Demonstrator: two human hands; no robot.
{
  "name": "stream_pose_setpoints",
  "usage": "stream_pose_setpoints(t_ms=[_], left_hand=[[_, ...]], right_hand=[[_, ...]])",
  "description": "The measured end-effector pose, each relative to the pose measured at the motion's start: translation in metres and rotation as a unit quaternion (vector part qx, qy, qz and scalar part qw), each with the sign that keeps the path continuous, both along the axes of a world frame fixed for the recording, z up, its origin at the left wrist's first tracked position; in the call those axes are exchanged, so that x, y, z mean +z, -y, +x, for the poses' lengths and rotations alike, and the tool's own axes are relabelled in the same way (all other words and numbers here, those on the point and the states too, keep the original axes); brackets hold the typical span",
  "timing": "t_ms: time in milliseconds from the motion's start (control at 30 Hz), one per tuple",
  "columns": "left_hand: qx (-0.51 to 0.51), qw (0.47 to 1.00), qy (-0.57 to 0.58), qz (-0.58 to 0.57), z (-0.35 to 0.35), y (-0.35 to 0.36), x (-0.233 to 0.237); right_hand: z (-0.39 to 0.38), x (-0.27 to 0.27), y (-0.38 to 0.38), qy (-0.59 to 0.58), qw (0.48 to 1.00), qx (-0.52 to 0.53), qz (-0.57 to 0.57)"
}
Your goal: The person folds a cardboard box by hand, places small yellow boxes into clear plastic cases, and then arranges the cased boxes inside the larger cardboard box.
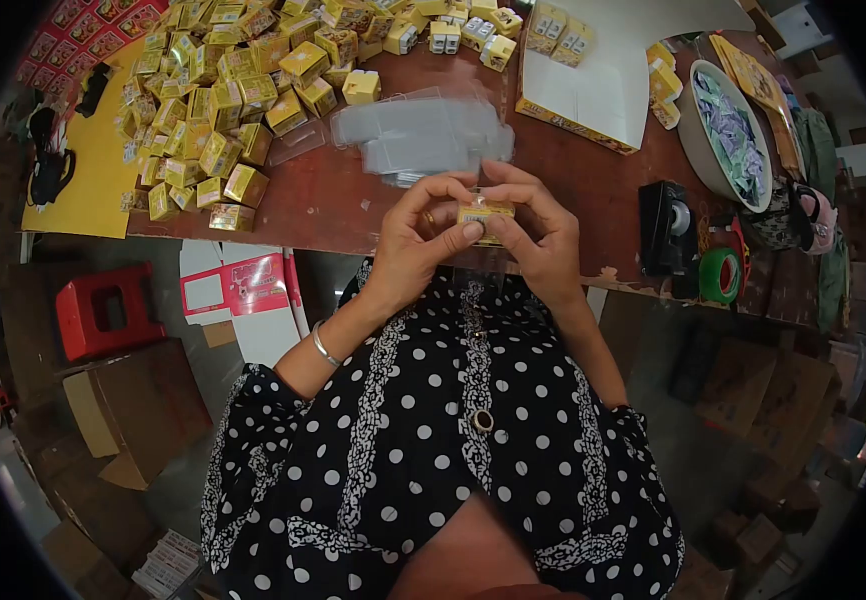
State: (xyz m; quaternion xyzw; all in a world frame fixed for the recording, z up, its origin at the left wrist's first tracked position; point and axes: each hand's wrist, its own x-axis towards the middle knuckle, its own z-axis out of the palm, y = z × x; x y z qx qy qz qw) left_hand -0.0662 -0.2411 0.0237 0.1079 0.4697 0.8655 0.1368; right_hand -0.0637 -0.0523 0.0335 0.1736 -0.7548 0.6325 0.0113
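Observation:
Close to the table's front edge, a small yellow printed box is held between both hands. My left hand grips its left side with thumb and fingers; a ring and a bracelet show on that arm. My right hand closes on the box's right side, thumb on the near face. A clear film or sleeve seems to be around the box, though the fingers hide part of it. Just beyond the hands lies a pile of flat clear plastic sleeves.
Many yellow boxes heap at the left. An open carton tray holds several at the back right. To the right are a bowl of wrapped packets, a tape dispenser and green tape. A red stool stands below left.

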Motion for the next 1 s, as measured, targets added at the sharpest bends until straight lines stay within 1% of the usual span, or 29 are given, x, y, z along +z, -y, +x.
stream_pose_setpoints(t_ms=[67,200,267,300,367,400,467,633,700,800,900,967,1000], left_hand=[[0.0,1.0,-0.001,0.013,-0.001,0.0,-0.004],[0.006,0.999,-0.003,0.05,-0.001,-0.001,-0.003],[0.005,0.999,-0.007,0.039,0.001,-0.002,0.003],[0.004,1.0,-0.01,0.029,0.003,-0.002,0.005],[-0.003,1.0,-0.006,0.01,0.004,-0.001,0.003],[-0.011,1.0,-0.003,-0.008,0.005,0.0,0.002],[-0.012,1.0,0.0,-0.023,0.007,0.002,0.004],[-0.007,0.999,0.0,-0.048,0.011,-0.001,0.008],[-0.001,0.997,-0.026,-0.079,0.012,-0.004,0.007],[-0.013,0.998,-0.004,-0.057,0.012,-0.003,0.011],[-0.022,0.999,0.019,-0.041,0.013,-0.002,0.008],[-0.014,0.999,0.017,-0.033,0.013,-0.003,0.003],[-0.006,1.0,0.015,-0.026,0.013,-0.003,0.002]], right_hand=[[0.006,0.003,0.011,0.03,0.983,-0.023,-0.178],[-0.002,-0.005,0.007,-0.004,0.986,-0.045,-0.159],[-0.01,-0.011,-0.005,-0.043,0.991,0.024,-0.122],[-0.01,-0.01,-0.007,-0.042,0.991,0.025,-0.122],[-0.01,-0.003,-0.008,0.054,0.988,0.052,-0.138],[-0.008,0.004,-0.007,0.056,0.988,0.052,-0.138],[-0.003,0.018,-0.003,0.164,0.975,0.023,-0.145],[-0.005,0.019,-0.006,0.149,0.981,0.0,-0.126],[-0.007,0.019,-0.008,0.152,0.981,-0.014,-0.121],[-0.008,0.02,-0.008,0.172,0.976,-0.028,-0.132],[-0.006,0.02,-0.008,0.167,0.98,-0.019,-0.107],[-0.004,0.011,-0.008,0.116,0.988,-0.023,-0.099],[-0.002,0.008,-0.008,0.116,0.988,-0.022,-0.099]])
